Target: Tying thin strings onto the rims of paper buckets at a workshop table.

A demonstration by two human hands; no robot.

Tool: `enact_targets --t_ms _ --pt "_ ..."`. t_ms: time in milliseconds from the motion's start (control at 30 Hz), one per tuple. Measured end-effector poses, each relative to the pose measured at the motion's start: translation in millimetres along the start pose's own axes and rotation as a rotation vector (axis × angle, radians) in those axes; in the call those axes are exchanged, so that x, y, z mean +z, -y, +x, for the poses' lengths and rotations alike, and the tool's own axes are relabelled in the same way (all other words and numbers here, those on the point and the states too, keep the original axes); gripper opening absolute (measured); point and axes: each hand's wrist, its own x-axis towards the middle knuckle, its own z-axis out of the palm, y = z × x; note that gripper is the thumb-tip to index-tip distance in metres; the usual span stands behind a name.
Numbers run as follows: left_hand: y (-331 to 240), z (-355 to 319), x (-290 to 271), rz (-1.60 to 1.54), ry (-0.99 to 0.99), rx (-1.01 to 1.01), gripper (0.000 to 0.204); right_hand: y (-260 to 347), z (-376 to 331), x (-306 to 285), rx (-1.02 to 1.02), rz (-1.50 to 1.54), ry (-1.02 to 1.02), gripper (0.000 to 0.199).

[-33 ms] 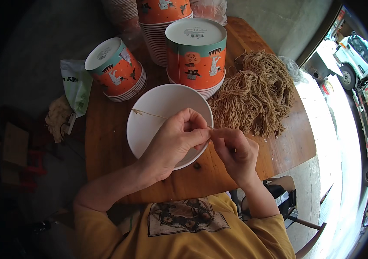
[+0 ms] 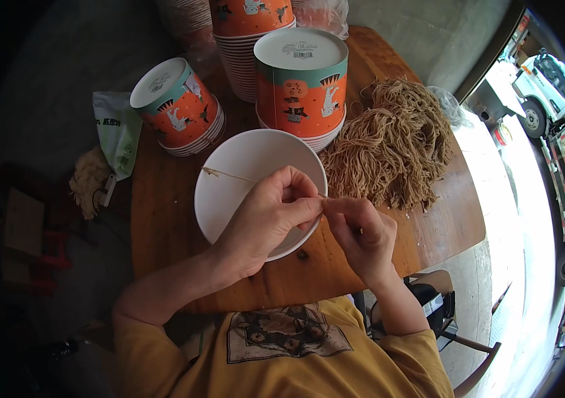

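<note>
both hands meet over the near rim of the white bowl (image 2: pixel 242 166), which lies toward the counter's (image 2: pixel 163 219) near edge: the left hand (image 2: pixel 266 219) and right hand (image 2: pixel 362 232) each have their grip pinching one thin tan strand (image 2: pixel 229 175). pulled too hard, the strand could snap or slip free; a stray elbow could nudge the bowl off the edge.
</note>
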Motion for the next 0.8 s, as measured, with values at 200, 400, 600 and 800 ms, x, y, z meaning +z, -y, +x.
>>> enact_targets --t_ms 200,400,600,800 --pt "0.0 -4.3 1.2 0.084 -0.011 0.034 0.018 -0.4 -3.2 2.4 0.268 0.299 0.012 0.011" --pt "3.1 -3.6 -1.3 0.359 0.047 0.086 0.022 2.6 -2.6 5.4 0.406 0.601 0.018 0.011" --pt "6.5 -3.8 -0.9 0.551 -0.017 0.258 0.019 1.5 -3.1 3.0 0.465 0.65 0.047 0.012" --pt "0.9 -5.2 0.8 0.845 -0.057 0.378 0.014 -0.8 -1.9 5.0 0.473 0.651 0.042 0.01"
